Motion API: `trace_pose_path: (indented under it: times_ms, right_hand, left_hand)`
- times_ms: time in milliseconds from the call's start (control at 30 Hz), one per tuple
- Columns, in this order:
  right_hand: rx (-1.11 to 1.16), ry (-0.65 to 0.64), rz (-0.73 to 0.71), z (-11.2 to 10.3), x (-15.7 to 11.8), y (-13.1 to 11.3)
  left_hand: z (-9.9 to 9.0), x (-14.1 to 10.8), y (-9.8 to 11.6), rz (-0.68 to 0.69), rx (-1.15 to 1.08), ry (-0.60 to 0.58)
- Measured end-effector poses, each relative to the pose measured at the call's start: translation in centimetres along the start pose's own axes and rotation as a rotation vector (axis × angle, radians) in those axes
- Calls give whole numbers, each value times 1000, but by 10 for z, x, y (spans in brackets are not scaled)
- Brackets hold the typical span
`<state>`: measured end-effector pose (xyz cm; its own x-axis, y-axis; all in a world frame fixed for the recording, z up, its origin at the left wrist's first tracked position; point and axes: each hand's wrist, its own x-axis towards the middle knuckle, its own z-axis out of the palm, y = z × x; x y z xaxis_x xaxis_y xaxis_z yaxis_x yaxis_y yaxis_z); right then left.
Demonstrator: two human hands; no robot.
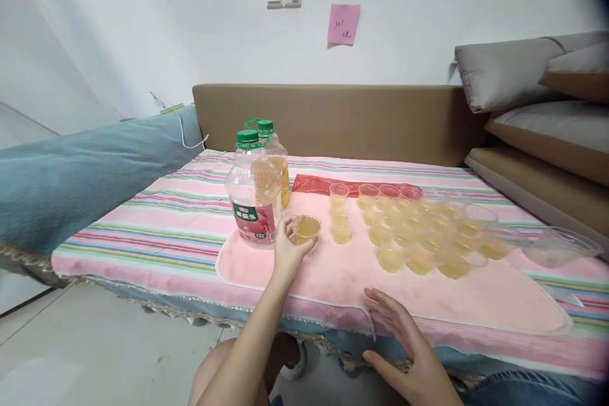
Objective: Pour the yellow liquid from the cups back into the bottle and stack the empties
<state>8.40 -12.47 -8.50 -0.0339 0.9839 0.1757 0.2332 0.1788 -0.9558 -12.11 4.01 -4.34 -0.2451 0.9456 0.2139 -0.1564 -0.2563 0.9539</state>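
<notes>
My left hand is closed around a clear plastic cup of pale yellow drink, beside the front juice bottle. That bottle has a green cap and a red label; a second bottle with yellow liquid is partly hidden behind it. My right hand is open, fingers apart, over the front edge of the striped cover, holding nothing. To the right, many filled cups stand in close rows on the pink mat. A short separate row of cups stands nearer my left hand.
A red plastic bag lies flat behind the cups. Clear empty cups lie on their side at the far right. Grey and brown cushions are piled at the right, and a brown backrest runs along the wall.
</notes>
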Motion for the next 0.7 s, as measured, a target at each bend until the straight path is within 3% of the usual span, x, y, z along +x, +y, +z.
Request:
trace_pose_path:
  times_ms: [400, 600, 700]
  right_hand:
    - [52, -46, -29, -2, -36, 36]
    - [66, -7, -16, -9, -39, 29]
    - [87, 75, -11, -14, -39, 26]
  left_hand:
    - [5, 7, -22, -28, 66, 57]
    - [9, 7, -22, -25, 50, 44]
    - [14, 6, -22, -21, 48, 39]
